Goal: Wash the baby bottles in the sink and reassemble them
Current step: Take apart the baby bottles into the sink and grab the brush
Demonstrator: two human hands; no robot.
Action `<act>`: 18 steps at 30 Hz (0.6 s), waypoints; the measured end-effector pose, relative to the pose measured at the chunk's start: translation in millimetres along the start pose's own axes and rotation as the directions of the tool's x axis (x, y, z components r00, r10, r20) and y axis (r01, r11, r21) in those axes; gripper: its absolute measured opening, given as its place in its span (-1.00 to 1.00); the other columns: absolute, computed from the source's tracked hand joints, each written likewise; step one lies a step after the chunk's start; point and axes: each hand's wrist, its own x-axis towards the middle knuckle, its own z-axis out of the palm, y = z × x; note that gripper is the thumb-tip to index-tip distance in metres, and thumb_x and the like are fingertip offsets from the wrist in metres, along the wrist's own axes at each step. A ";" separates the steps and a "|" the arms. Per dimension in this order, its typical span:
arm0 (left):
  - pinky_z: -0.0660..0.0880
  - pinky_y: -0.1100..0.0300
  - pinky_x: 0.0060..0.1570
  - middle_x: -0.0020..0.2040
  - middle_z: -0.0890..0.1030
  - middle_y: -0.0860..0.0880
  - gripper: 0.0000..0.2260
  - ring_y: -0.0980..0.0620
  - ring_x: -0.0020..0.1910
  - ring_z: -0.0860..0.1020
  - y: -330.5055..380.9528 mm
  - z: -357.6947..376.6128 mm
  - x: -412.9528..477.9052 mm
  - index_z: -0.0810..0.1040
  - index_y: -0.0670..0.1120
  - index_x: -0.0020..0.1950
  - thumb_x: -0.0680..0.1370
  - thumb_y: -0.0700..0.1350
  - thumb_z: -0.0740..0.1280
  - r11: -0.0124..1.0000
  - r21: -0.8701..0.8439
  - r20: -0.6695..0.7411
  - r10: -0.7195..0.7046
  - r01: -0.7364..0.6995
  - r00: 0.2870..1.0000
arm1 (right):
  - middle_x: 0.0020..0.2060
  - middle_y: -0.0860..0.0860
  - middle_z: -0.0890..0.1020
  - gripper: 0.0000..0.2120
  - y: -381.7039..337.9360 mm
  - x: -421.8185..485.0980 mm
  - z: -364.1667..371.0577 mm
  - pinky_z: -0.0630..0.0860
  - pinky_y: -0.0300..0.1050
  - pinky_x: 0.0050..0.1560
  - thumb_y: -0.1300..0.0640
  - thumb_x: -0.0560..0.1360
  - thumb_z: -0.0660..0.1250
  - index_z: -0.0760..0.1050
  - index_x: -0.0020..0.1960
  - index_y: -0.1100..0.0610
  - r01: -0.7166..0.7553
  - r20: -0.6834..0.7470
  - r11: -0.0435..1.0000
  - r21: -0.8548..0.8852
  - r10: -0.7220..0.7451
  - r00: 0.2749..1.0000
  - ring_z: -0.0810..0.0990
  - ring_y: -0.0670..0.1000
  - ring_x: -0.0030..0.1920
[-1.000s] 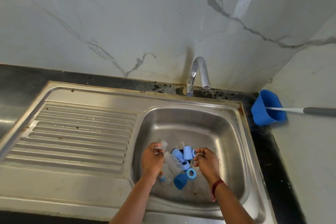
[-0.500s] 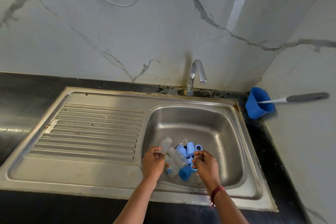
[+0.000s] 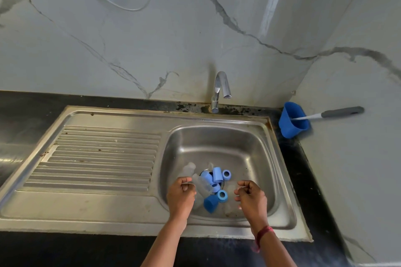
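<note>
Taken-apart baby bottle parts lie around the drain of the steel sink [image 3: 219, 134]. Among them are a light blue cap [image 3: 217, 174], blue screw rings [image 3: 222, 196], a darker blue cap [image 3: 210, 204] and a clear bottle body [image 3: 202, 187]. My left hand [image 3: 181, 196] is at the left of the pile, fingers curled, pinching the lower end of another clear bottle [image 3: 188, 169]. My right hand [image 3: 251, 198] hovers at the right of the pile with curled fingers; I see nothing in it. The tap [image 3: 220, 89] is off.
A ribbed draining board [image 3: 104, 154] lies left of the basin. At the back right corner a blue cup [image 3: 291, 124] holds a brush with a grey handle [image 3: 341, 111] leaning on the wall. Black counter surrounds the sink.
My right hand has pulled away to the right of the pile. The camera has drawn back and risen. My left hand stays on the clear bottle.
</note>
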 end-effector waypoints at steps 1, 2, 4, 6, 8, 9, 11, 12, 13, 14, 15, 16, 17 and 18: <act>0.62 -0.04 -0.13 -0.19 0.68 -0.09 -0.79 -0.07 -0.24 0.64 1.0 4.2 -0.8 0.60 0.02 0.00 0.52 -0.29 0.34 1.000 0.006 -0.004 0.000 0.000 1.000 | -0.26 0.01 0.69 -0.75 1.2 2.5 -2.6 0.62 -0.03 -0.19 0.35 0.52 0.23 0.58 -0.02 0.05 -0.005 0.000 1.000 0.004 0.005 1.000 0.65 -0.09 -0.35; 0.61 -0.04 -0.14 -0.22 0.68 -0.07 -0.79 -0.06 -0.27 0.63 1.5 8.9 -0.4 0.61 0.02 -0.01 0.51 -0.29 0.34 1.000 0.012 -0.010 -0.001 0.001 1.000 | -0.26 0.01 0.70 -0.75 2.1 4.9 -5.5 0.62 -0.05 -0.20 0.35 0.53 0.23 0.58 -0.02 0.05 -0.009 0.001 1.000 0.007 0.009 1.000 0.65 -0.09 -0.35; 0.60 -0.06 -0.13 -0.23 0.67 -0.06 -0.77 -0.06 -0.26 0.62 5.8 18.2 -0.1 0.63 0.04 -0.05 0.48 -0.29 0.35 1.000 0.031 -0.008 -0.006 0.006 1.000 | -0.26 0.01 0.70 -0.76 3.1 10.3 -12.4 0.62 -0.09 -0.24 0.33 0.55 0.22 0.57 -0.02 0.05 -0.010 -0.003 1.000 0.022 0.010 1.000 0.66 -0.08 -0.34; 0.60 -0.08 -0.10 -0.18 0.68 -0.07 -0.77 -0.08 -0.19 0.62 9.8 26.7 1.4 0.63 0.07 -0.08 0.45 -0.27 0.37 0.998 0.056 -0.004 -0.006 0.006 1.000 | -0.26 0.02 0.69 -0.77 2.5 16.9 -19.0 0.61 -0.10 -0.27 0.32 0.55 0.23 0.57 -0.01 0.04 -0.006 -0.006 0.999 0.034 0.006 1.000 0.66 -0.04 -0.31; 0.60 -0.07 -0.05 -0.15 0.69 -0.07 -0.77 -0.06 -0.17 0.63 16.4 34.8 2.5 0.62 0.09 -0.07 0.44 -0.25 0.37 0.996 0.087 0.001 -0.007 0.007 1.000 | -0.27 0.02 0.69 -0.78 1.5 25.6 -25.7 0.61 -0.10 -0.28 0.32 0.55 0.24 0.57 0.00 0.05 -0.007 -0.010 0.999 0.045 0.008 1.000 0.66 -0.02 -0.29; 0.62 -0.07 -0.02 -0.16 0.69 -0.06 -0.78 -0.06 -0.16 0.64 18.5 37.8 4.0 0.62 0.09 -0.06 0.44 -0.24 0.38 0.995 0.095 -0.002 -0.006 0.006 1.000 | -0.27 0.01 0.69 -0.77 1.0 29.9 -28.5 0.60 -0.11 -0.28 0.32 0.55 0.24 0.57 -0.01 0.04 -0.009 -0.009 0.999 0.052 0.010 1.000 0.66 -0.02 -0.29; 0.62 -0.10 0.01 -0.19 0.69 -0.03 -0.80 -0.06 -0.13 0.66 21.7 42.8 6.8 0.63 0.09 -0.06 0.42 -0.20 0.38 0.996 0.092 0.001 0.006 -0.006 1.000 | -0.26 0.02 0.68 -0.76 -1.5 36.4 -33.2 0.59 -0.12 -0.29 0.32 0.55 0.22 0.57 -0.01 0.04 -0.014 0.003 0.998 0.067 0.014 1.000 0.65 -0.02 -0.29; 0.62 -0.11 0.01 -0.20 0.68 -0.03 -0.81 -0.07 -0.13 0.66 22.9 45.3 8.2 0.63 0.09 -0.07 0.40 -0.17 0.38 0.996 0.092 0.007 0.015 -0.016 1.000 | -0.25 0.03 0.68 -0.76 -3.0 39.9 -35.8 0.59 -0.12 -0.30 0.32 0.55 0.22 0.56 -0.01 0.03 -0.013 0.008 0.997 0.074 0.013 1.000 0.65 -0.02 -0.29; 0.61 -0.12 0.02 -0.22 0.68 -0.02 -0.81 -0.08 -0.13 0.66 25.4 47.6 8.6 0.63 0.09 -0.08 0.37 -0.15 0.37 0.995 0.095 0.006 0.024 -0.024 1.000 | -0.24 0.04 0.68 -0.77 -4.6 43.7 -37.9 0.59 -0.11 -0.30 0.32 0.56 0.21 0.56 0.00 0.03 -0.010 0.014 0.997 0.079 0.008 1.000 0.65 -0.01 -0.28; 0.61 -0.13 0.02 -0.22 0.68 -0.02 -0.80 -0.08 -0.13 0.66 27.1 49.4 9.4 0.63 0.09 -0.08 0.35 -0.14 0.36 0.995 0.099 -0.001 0.027 -0.027 1.000 | -0.24 0.04 0.68 -0.77 -6.0 47.5 -39.6 0.59 -0.09 -0.28 0.31 0.56 0.22 0.56 0.00 0.03 -0.003 0.020 0.997 0.083 0.002 1.000 0.65 0.00 -0.27; 0.61 -0.13 0.02 -0.21 0.68 -0.01 -0.80 -0.08 -0.13 0.66 29.3 50.2 9.4 0.63 0.09 -0.08 0.36 -0.16 0.36 0.995 0.098 -0.003 0.029 -0.029 1.000 | -0.23 0.04 0.68 -0.77 -7.3 50.9 -40.4 0.60 -0.06 -0.24 0.31 0.56 0.22 0.56 0.01 0.03 0.003 0.025 0.997 0.082 -0.005 1.000 0.65 0.00 -0.26; 0.61 -0.12 0.03 -0.20 0.69 -0.01 -0.79 -0.08 -0.13 0.66 32.7 51.4 8.6 0.63 0.08 -0.07 0.39 -0.19 0.36 0.995 0.098 -0.002 0.030 -0.030 1.000 | -0.23 0.03 0.68 -0.78 -9.0 54.4 -41.1 0.61 -0.03 -0.20 0.30 0.56 0.22 0.56 0.01 0.03 0.011 0.031 0.996 0.083 -0.013 0.999 0.66 -0.01 -0.26; 0.61 -0.12 0.03 -0.19 0.69 -0.02 -0.78 -0.08 -0.12 0.66 35.7 52.6 8.3 0.63 0.08 -0.07 0.41 -0.22 0.36 0.994 0.104 -0.001 0.032 -0.032 0.999 | -0.23 0.02 0.68 -0.78 -10.6 57.4 -41.9 0.62 -0.01 -0.16 0.30 0.56 0.22 0.56 0.01 0.03 0.015 0.037 0.997 0.081 -0.018 0.999 0.66 -0.03 -0.27; 0.61 -0.13 0.02 -0.18 0.69 -0.02 -0.77 -0.07 -0.12 0.66 38.0 53.5 8.8 0.63 0.08 -0.06 0.42 -0.24 0.36 0.993 0.112 -0.005 0.038 -0.037 0.999 | -0.22 0.01 0.68 -0.78 -12.4 59.6 -42.0 0.62 0.00 -0.15 0.29 0.56 0.22 0.56 0.01 0.03 0.015 0.044 0.997 0.076 -0.018 0.999 0.66 -0.04 -0.28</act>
